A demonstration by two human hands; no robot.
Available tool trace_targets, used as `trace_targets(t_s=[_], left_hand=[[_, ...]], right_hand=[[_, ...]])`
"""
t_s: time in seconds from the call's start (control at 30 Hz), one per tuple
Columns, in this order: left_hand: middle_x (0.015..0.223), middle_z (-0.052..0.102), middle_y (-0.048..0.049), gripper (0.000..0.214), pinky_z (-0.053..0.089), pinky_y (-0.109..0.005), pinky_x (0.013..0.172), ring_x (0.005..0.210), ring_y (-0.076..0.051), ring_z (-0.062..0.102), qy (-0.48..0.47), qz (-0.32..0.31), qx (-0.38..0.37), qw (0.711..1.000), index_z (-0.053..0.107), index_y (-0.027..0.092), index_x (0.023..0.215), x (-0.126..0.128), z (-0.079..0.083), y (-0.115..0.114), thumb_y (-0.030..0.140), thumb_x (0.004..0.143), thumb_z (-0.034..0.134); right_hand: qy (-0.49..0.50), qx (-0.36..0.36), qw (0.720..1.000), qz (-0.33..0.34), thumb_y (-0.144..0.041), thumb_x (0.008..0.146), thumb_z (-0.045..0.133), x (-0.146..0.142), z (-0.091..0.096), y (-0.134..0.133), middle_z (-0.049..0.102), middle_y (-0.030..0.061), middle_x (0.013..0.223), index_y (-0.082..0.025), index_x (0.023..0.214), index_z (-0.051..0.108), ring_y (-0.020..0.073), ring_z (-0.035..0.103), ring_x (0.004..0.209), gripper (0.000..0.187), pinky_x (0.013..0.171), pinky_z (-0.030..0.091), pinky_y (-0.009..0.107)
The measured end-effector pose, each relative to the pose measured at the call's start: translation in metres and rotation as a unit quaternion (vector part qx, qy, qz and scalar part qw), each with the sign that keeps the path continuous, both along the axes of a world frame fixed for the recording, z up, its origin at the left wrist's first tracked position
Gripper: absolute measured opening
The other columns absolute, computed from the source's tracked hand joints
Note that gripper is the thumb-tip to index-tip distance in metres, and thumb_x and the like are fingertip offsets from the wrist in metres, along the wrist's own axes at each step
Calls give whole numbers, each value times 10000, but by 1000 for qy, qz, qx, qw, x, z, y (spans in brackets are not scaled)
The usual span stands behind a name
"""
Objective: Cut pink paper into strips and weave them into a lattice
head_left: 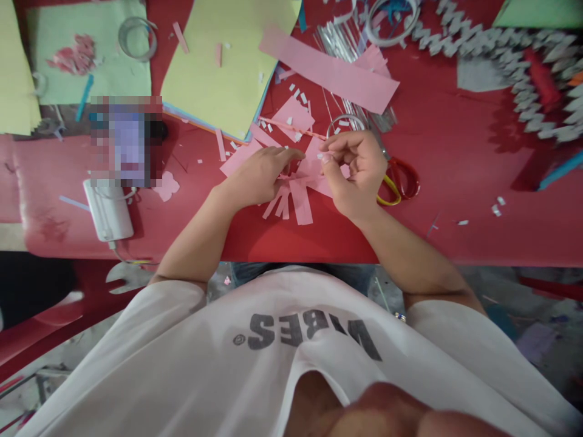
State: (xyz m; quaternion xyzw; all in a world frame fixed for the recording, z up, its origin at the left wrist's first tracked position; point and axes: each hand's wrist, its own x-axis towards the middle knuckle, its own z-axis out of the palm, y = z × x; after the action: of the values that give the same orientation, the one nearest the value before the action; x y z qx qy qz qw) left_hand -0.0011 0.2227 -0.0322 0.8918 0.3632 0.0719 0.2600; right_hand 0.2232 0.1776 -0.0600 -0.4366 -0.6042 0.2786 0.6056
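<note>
My left hand (255,175) rests over the pink paper pieces near the table's front edge, its fingers bent around a thin pink paper strip (285,178). The thumb is mostly hidden. Pink cut strips (302,203) fan out below that hand toward me. To the right, my right hand (359,173) is raised a little, with thumb and forefinger pinching a small white scrap (325,157). Under its fingertips lies a flat pink paper piece (311,159). Scissors (404,177) with red and yellow handles lie beside and partly behind the right hand.
Yellow paper sheets (218,67) lie behind my left hand. A long pink strip (330,68) crosses silvery wires (341,39). Tape rolls (392,23) stand at the back. A white power bank (108,209) is at left, a grey folded-paper chain (483,42) at right.
</note>
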Motion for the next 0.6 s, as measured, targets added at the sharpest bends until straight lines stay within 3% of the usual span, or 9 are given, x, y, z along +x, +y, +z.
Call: trace_targets(t_s=[0.2,0.43,0.6], left_hand=[[1296,702,-122,767,610,-382,898,1050,-246,729,-80,38,-28,996,559,181,1524,-2,-2,2,43,770,558],[970,782,-20,667,619,-363,839,887,-209,759,-130,82,-52,987,517,243,1553,-3,-6,3,173,899,628],[999,768,-23,558,604,-438,1007,992,-223,764,-173,90,-43,980,577,255,1461,-2,-6,3,212,909,645]], right_hand=[[-5,-11,1000,28,-400,1022,683,1,2,-1,750,4,1041,-303,1093,644,136,625,683,126,633,525,345],[-96,-54,992,64,-359,1026,639,2,4,-4,747,15,1028,-278,1105,634,183,695,796,113,723,584,380],[-187,-55,974,112,-222,933,666,1,-4,-5,782,23,1049,-265,1157,646,209,728,840,229,792,581,396]])
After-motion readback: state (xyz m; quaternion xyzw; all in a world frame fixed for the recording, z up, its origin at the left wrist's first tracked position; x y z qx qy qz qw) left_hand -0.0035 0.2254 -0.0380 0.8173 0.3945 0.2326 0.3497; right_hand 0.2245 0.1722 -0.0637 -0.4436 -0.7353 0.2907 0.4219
